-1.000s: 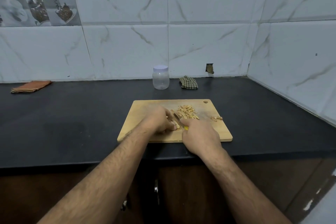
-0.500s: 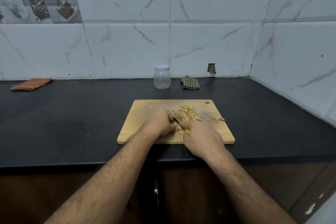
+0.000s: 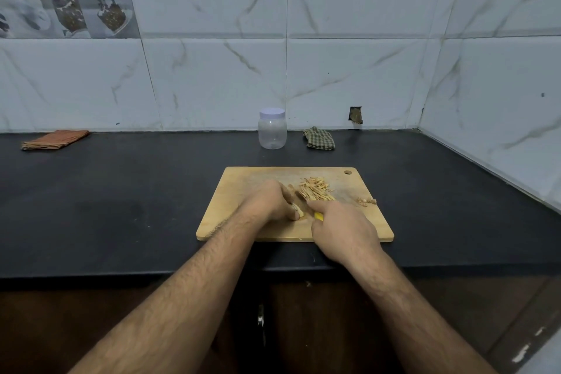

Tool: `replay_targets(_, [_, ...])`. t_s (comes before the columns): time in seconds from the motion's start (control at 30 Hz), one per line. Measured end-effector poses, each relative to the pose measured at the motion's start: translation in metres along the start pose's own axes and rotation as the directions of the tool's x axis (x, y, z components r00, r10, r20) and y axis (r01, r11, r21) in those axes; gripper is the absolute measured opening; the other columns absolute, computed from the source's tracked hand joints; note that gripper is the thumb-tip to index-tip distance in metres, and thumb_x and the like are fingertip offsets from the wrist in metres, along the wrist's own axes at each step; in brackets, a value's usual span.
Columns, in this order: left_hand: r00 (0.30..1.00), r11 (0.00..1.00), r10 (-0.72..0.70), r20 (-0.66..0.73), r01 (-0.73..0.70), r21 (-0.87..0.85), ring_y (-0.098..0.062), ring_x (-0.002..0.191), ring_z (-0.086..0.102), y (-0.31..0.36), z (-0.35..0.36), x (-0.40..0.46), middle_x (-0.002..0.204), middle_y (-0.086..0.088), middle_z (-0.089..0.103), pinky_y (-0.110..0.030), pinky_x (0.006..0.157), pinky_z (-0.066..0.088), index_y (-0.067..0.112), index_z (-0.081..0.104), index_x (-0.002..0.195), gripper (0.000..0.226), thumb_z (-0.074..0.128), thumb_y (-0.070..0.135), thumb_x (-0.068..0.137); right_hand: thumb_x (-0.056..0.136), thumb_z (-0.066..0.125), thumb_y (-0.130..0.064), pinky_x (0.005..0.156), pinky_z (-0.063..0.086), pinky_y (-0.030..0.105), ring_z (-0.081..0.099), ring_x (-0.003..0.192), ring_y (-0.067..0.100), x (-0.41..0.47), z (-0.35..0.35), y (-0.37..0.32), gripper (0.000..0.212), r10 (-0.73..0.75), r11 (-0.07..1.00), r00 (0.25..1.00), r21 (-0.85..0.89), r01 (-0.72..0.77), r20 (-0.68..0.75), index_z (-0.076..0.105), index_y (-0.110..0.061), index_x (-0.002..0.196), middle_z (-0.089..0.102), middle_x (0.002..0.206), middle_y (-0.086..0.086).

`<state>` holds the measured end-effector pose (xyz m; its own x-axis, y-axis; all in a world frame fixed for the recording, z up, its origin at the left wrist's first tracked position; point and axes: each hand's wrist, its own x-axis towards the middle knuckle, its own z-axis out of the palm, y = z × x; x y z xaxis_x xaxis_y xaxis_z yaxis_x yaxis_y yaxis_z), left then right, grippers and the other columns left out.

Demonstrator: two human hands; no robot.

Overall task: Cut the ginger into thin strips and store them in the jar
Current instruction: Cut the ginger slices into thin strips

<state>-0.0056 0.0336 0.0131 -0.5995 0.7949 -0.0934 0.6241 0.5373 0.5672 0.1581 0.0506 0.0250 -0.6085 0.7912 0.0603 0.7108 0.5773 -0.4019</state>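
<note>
Left hand [image 3: 271, 202] curled, pinning ginger piece [image 3: 299, 212] to cutting board [image 3: 243, 191]. Right hand [image 3: 341, 229] grips yellow-handled knife [image 3: 317, 215] beside it. Ginger strips [image 3: 315, 190] just beyond both hands.

Wooden cutting board [image 3: 243, 191] on matt black counter [image 3: 121, 206]; clear plastic jar [image 3: 272, 133].

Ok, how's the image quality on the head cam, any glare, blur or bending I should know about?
Head view: dim, bluish light with no strong glare; wide-angle bending curves the counter edge and wall tiles; the hands, left and right, hide most of the knife; the ginger strips on the board and the jar look reasonably sharp.
</note>
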Motion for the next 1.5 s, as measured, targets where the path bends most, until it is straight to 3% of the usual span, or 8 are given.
replay_targets(0.2, [0.999, 0.999, 0.026, -0.037, -0.025, 0.023, -0.014, 0.098, 0.063, 0.001, 0.001, 0.002, 0.100, 0.005, 0.072, -0.033, 0.093, 0.051, 0.022, 0.074, 0.102, 0.038, 0.089, 0.027, 0.068, 0.095, 0.049, -0.021, 0.086, 0.047, 0.031, 0.054, 0.119, 0.018, -0.001, 0.001, -0.003, 0.051, -0.001, 1.000, 1.000, 0.014, 0.001, 0.023, 0.050, -0.044, 0.140, 0.055, 0.140, -0.005])
replay_targets(0.43, [1.000, 0.995, 0.018, 0.000, -0.018, 0.097, -0.014, 0.104, 0.060, 0.006, -0.003, 0.002, 0.111, 0.007, 0.070, -0.029, 0.094, 0.049, 0.024, 0.073, 0.111, 0.043, 0.087, 0.031, 0.070, 0.095, 0.050, -0.017, 0.085, 0.049, 0.031, 0.056, 0.116, 0.018, -0.001, 0.002, -0.006, 0.054, 0.010, 1.000, 1.000, -0.010, -0.010, 0.030, 0.048, -0.044, 0.142, 0.056, 0.137, -0.004])
replay_targets(0.73, [0.999, 0.998, -0.039, 0.017, 0.040, -0.056, -0.012, 0.106, 0.059, -0.002, -0.002, 0.000, 0.110, 0.009, 0.069, -0.031, 0.100, 0.046, 0.025, 0.072, 0.105, 0.041, 0.090, 0.028, 0.067, 0.096, 0.049, -0.012, 0.094, 0.051, 0.033, 0.056, 0.118, 0.021, -0.004, 0.001, -0.014, 0.056, 0.018, 1.000, 0.998, -0.023, -0.017, 0.062, 0.046, -0.036, 0.146, 0.057, 0.136, 0.003])
replay_targets(1.07, [0.999, 0.995, -0.040, 0.000, 0.040, -0.091, -0.011, 0.105, 0.059, -0.003, -0.001, -0.002, 0.109, 0.010, 0.068, -0.028, 0.097, 0.045, 0.026, 0.073, 0.105, 0.041, 0.089, 0.027, 0.068, 0.097, 0.047, -0.011, 0.083, 0.056, 0.039, 0.058, 0.103, 0.021, -0.042, 0.004, 0.010, 0.054, 0.009, 0.995, 0.992, -0.098, 0.004, 0.128, 0.041, -0.038, 0.143, 0.062, 0.116, 0.002])
replay_targets(1.23, [0.999, 0.995, -0.051, 0.002, 0.051, -0.089, -0.011, 0.104, 0.057, -0.001, -0.002, -0.004, 0.109, 0.010, 0.066, -0.027, 0.094, 0.045, 0.027, 0.072, 0.104, 0.039, 0.089, 0.028, 0.069, 0.095, 0.047, -0.009, 0.085, 0.055, 0.036, 0.060, 0.109, 0.021, -0.028, 0.006, 0.003, 0.058, -0.004, 0.994, 1.000, -0.106, 0.006, 0.021, 0.043, -0.038, 0.145, 0.063, 0.124, 0.001])
replay_targets(1.5, [0.999, 0.992, -0.054, -0.004, 0.053, -0.114, -0.012, 0.109, 0.059, -0.005, 0.001, -0.002, 0.113, 0.008, 0.069, -0.033, 0.101, 0.046, 0.028, 0.072, 0.108, 0.045, 0.090, 0.030, 0.067, 0.096, 0.049, -0.015, 0.084, 0.054, 0.030, 0.060, 0.108, 0.018, -0.014, 0.007, -0.002, 0.054, -0.009, 1.000, 0.999, 0.012, 0.010, -0.037, 0.047, -0.037, 0.145, 0.060, 0.134, -0.001])
